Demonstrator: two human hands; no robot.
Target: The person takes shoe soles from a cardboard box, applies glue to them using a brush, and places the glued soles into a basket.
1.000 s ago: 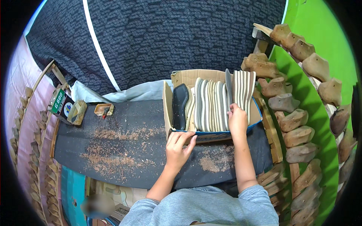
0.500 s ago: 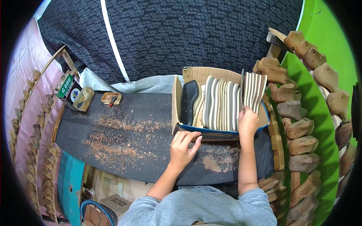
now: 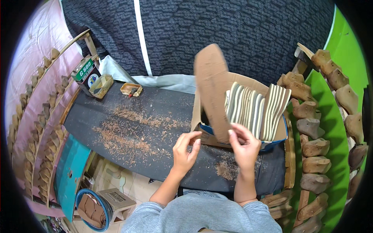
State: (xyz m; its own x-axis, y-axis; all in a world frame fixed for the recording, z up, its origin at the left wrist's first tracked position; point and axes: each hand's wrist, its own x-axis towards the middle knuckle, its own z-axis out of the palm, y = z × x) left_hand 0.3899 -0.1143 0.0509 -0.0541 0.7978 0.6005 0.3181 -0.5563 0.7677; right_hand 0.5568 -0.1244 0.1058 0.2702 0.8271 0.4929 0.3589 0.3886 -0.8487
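Observation:
My right hand [image 3: 245,149] pinches the narrow lower end of a brown, cardboard-like insole piece [image 3: 213,83] between thumb and fingers. The piece stands upright, tilted a little left, above the left part of an open cardboard box [image 3: 199,128]. Inside the box, a row of sole-shaped pieces [image 3: 244,106] in cream, white and grey stands on edge; a fanned group of striped ones [image 3: 275,112] leans at its right end. My left hand [image 3: 186,153] holds nothing, with thumb and forefinger apart, just short of the box's front left corner. The raised piece hides part of the box's contents.
Brown shavings [image 3: 128,136] are strewn over the dark tabletop [image 3: 159,101]. A cut-open can [image 3: 101,86] and a small tray [image 3: 131,89] stand at the back left. Racks of wooden shoe lasts [image 3: 315,147] flank both sides. A blue-rimmed bucket [image 3: 92,209] sits on the floor.
My right hand has lifted the insole piece out of the box's right part and carried it left. My left hand has come slightly away from the box front. The whole view has shifted.

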